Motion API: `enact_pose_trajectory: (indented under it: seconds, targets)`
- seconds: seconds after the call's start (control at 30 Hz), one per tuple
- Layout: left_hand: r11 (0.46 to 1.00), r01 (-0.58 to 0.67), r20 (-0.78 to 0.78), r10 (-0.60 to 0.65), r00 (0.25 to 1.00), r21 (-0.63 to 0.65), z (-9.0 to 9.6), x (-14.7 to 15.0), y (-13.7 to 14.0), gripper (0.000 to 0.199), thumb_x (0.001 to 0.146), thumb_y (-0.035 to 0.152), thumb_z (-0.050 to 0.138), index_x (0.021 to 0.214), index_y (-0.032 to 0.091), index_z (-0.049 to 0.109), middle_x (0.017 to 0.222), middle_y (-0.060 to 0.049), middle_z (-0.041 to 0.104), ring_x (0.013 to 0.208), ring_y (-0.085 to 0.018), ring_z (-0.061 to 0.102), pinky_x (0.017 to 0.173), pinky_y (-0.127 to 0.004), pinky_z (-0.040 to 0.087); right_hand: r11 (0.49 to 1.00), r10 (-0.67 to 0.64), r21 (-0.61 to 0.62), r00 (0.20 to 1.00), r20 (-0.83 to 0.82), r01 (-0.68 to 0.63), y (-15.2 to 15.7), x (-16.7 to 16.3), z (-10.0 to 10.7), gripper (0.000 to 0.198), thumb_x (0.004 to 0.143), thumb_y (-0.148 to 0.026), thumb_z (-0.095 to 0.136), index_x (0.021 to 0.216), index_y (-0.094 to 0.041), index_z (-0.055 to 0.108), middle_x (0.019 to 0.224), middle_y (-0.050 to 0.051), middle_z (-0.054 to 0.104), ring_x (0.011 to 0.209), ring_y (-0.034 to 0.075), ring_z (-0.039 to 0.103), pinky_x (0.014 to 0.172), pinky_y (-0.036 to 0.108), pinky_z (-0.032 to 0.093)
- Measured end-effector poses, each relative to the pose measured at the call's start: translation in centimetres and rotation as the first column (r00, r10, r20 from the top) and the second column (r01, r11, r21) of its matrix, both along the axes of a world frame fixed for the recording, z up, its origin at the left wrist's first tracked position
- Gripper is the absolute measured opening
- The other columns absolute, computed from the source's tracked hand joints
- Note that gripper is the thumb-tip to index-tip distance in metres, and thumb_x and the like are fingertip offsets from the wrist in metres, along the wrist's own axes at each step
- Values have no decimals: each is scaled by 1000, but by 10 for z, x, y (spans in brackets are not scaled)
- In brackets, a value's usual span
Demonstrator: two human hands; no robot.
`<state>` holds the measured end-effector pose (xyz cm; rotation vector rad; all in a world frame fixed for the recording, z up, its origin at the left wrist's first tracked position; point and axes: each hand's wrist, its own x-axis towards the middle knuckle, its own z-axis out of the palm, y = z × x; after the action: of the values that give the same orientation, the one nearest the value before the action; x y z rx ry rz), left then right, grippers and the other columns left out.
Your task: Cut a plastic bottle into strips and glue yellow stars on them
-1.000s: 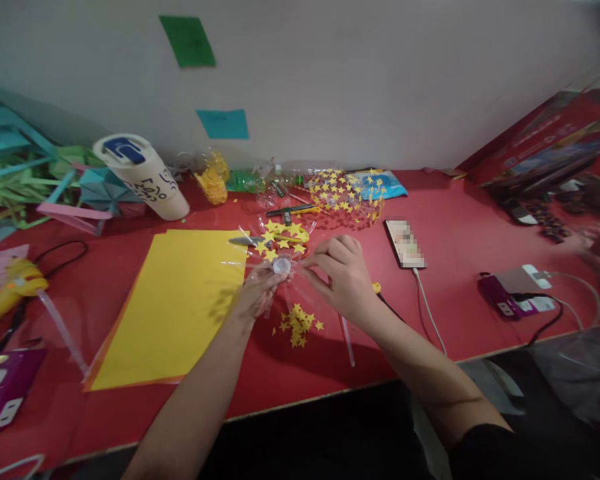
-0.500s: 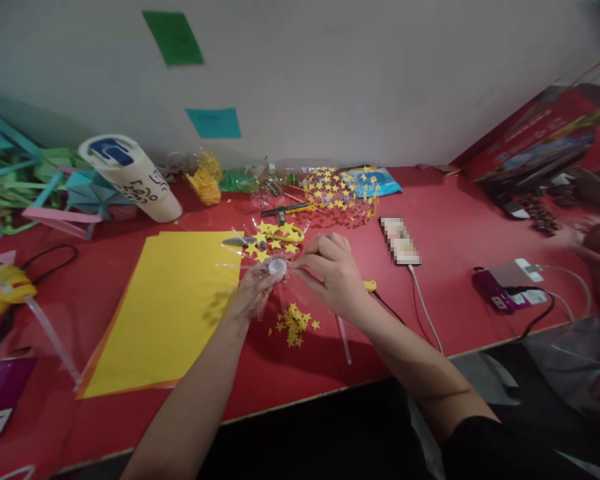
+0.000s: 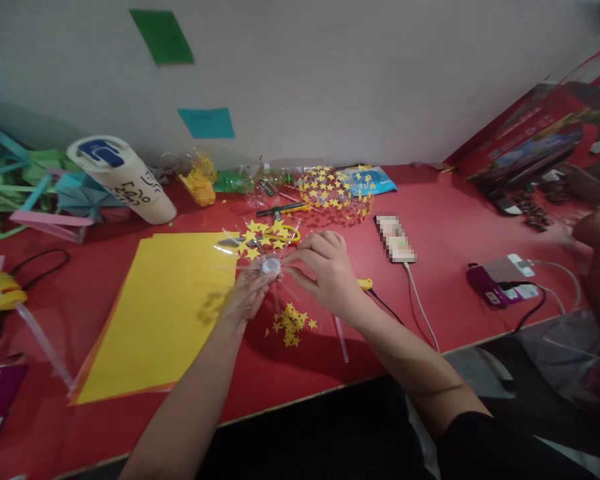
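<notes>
My left hand (image 3: 250,288) is closed around a clear plastic bottle piece, its round whitish end (image 3: 271,267) facing up at me. Thin clear strips fan out from that end, and several yellow stars (image 3: 263,239) are on the far ones. On the right side my right hand (image 3: 329,270) has thumb and fingers pinched at a clear strip; the exact contact is hard to see. Loose yellow stars (image 3: 293,325) lie heaped on the red table just below both hands. Beyond the strips, yellow-handled scissors (image 3: 294,234) are partly covered.
Yellow paper sheets (image 3: 165,313) lie left. A tumbler (image 3: 125,180), star-covered clear bottle (image 3: 330,189) and marker (image 3: 280,209) stand or lie behind. Rightward are a phone (image 3: 396,239), power strip (image 3: 495,283) and another person's hand (image 3: 597,233). A yellow glue gun (image 3: 0,295) is far left.
The whole view has shifted slightly, so everything sits a little further left. Both hands keep nearly the same pose at the bottle piece; my right fingers have barely moved.
</notes>
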<state>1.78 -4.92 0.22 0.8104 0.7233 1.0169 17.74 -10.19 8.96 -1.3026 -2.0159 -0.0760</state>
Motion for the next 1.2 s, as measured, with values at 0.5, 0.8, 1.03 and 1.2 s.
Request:
enact_pose_trajectory:
  seconds: [0.5, 0.8, 1.03, 1.2]
  targets:
    - [999, 37, -30, -37, 999, 9, 10, 2, -7, 33, 58, 32, 83, 83, 23, 64, 79, 1, 68, 89, -19, 65, 69, -26, 50, 997, -49, 66, 989, 143, 40, -10, -27, -2, 23, 92, -27, 51, 80, -27, 70, 82, 3, 55, 83, 20, 42, 97, 41, 31]
    - [999, 46, -15, -46, 999, 18, 11, 3, -3, 42, 54, 30, 85, 91, 21, 66, 83, 0, 69, 87, -17, 64, 71, -25, 49, 991, -28, 132, 996, 82, 17, -11, -25, -2, 23, 92, -24, 52, 79, -25, 71, 79, 3, 58, 80, 19, 45, 93, 40, 35]
    - [999, -16, -3, 15, 1000, -48, 7, 0, 0, 40, 51, 24, 85, 87, 20, 69, 80, 0, 71, 64, -9, 60, 59, -20, 48, 987, -51, 148, 996, -78, 62, -13, 8, -3, 16, 91, -22, 51, 87, -21, 66, 80, 4, 62, 79, 18, 53, 74, 34, 42]
    - [1000, -12, -16, 12, 1000, -18, 5, 0, 0, 39, 54, 25, 84, 90, 19, 68, 81, -3, 72, 64, -11, 61, 58, -22, 50, 860, -493, -172, 869, -33, 481, -3, 108, -39, 30, 85, -31, 54, 110, -14, 60, 105, 15, 63, 93, 26, 58, 84, 41, 44]
